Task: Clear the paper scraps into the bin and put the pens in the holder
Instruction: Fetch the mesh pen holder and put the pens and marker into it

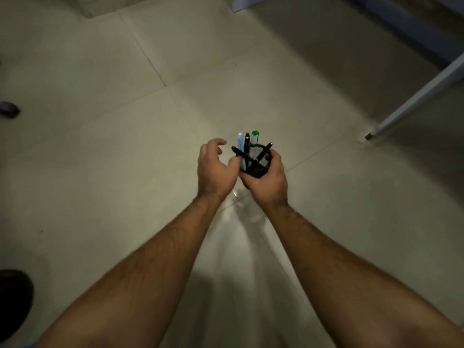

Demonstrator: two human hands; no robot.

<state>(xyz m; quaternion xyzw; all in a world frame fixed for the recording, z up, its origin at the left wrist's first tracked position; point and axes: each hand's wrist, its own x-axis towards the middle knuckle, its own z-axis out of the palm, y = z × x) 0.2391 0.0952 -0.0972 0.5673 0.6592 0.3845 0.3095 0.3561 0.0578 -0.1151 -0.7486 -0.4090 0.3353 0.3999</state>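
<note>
My right hand (267,180) grips a black mesh pen holder (256,168) from below and from its right side, held in the air over the tiled floor. Several pens stand in the holder: a light blue pen (241,146), a black pen (247,143), a green-capped marker (254,139) and two black pens (265,153) lying crossed over the rim. My left hand (216,169) is just left of the holder, fingers loosely curled and holding nothing, its thumb close to the holder's left rim. No paper scraps or bin are in view.
Pale floor tiles (125,146) fill the view. A white table leg (414,99) slants down at the right. A dark shoe (13,297) is at the lower left edge, and another dark object (8,109) lies at the left edge.
</note>
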